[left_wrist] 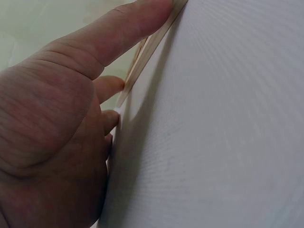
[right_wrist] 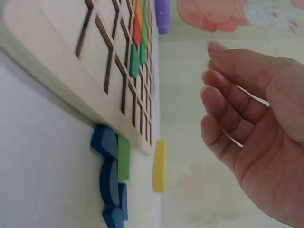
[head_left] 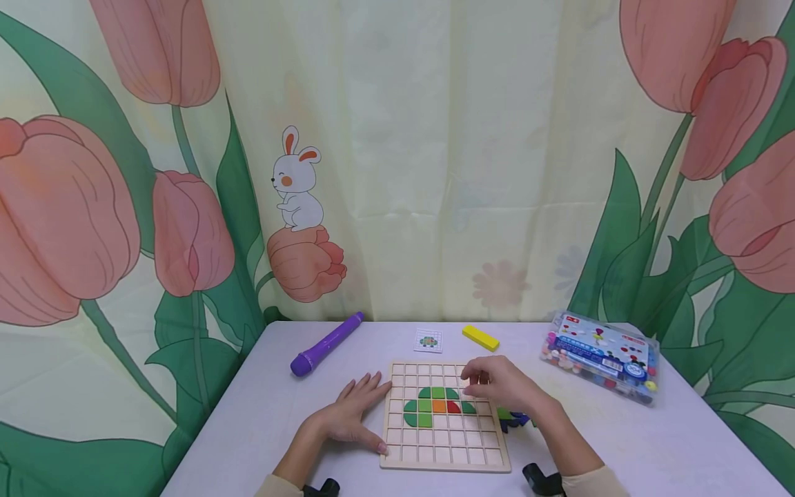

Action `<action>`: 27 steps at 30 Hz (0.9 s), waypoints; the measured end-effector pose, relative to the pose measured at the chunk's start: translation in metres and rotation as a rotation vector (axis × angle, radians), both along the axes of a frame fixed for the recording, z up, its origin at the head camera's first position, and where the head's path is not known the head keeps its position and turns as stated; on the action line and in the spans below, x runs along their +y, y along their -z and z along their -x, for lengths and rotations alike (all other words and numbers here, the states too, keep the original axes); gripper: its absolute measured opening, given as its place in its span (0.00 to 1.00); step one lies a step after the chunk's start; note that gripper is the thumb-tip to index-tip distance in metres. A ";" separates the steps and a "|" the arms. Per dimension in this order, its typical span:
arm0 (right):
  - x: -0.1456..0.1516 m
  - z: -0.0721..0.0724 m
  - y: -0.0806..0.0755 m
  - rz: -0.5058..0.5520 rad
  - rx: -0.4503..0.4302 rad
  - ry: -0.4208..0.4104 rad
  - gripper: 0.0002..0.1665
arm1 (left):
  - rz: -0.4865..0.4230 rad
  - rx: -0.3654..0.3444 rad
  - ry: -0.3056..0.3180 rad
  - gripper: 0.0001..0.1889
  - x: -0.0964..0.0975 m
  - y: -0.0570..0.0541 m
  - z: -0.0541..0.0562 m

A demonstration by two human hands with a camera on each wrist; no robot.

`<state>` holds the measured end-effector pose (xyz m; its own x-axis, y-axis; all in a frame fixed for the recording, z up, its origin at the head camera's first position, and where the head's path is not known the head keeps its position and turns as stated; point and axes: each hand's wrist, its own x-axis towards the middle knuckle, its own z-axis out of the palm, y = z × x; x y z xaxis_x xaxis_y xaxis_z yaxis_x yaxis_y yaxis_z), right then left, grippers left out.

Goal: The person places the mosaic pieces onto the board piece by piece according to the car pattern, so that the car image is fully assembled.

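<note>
A wooden grid board (head_left: pixel 444 449) lies on the table, with several green pieces (head_left: pixel 425 420), an orange square (head_left: pixel 439 406) and a red piece (head_left: pixel 453 407) set in its cells. Spread out flat at the board's left side is my left hand (head_left: pixel 350 416); in the left wrist view its thumb (left_wrist: pixel 137 21) touches the wooden edge. My right hand (head_left: pixel 506 383) hovers above the board's upper right part. Its fingers (right_wrist: pixel 223 102) are loosely bent in the right wrist view, and nothing shows between them. Blue pieces (right_wrist: pixel 109 180) and a green piece (right_wrist: pixel 123 159) lie beside the board's right edge.
Behind the board lie a small picture card (head_left: pixel 428 341) and a yellow block (head_left: pixel 481 337). A purple microphone-shaped object (head_left: pixel 327 344) is at the back left. At the back right sits a clear case (head_left: pixel 601 355) of colourful items. A tulip-print curtain (head_left: pixel 397 166) hangs behind the table.
</note>
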<state>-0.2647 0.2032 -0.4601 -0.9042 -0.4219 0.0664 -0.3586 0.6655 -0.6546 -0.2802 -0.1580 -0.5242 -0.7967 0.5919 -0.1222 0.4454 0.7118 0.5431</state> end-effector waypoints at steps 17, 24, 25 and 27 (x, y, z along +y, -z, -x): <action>0.044 0.003 -0.001 -0.065 -0.126 0.075 0.13 | -0.004 -0.007 0.005 0.65 -0.001 0.001 0.001; 0.053 0.004 0.008 -0.110 -0.194 0.054 0.09 | -0.003 -0.008 0.005 0.65 -0.001 0.003 0.002; 0.053 0.004 0.009 -0.115 -0.196 0.038 0.09 | -0.003 -0.006 0.007 0.65 -0.001 0.003 0.002; 0.054 0.004 0.010 -0.116 -0.202 0.013 0.09 | -0.002 -0.001 0.011 0.65 -0.001 0.004 0.002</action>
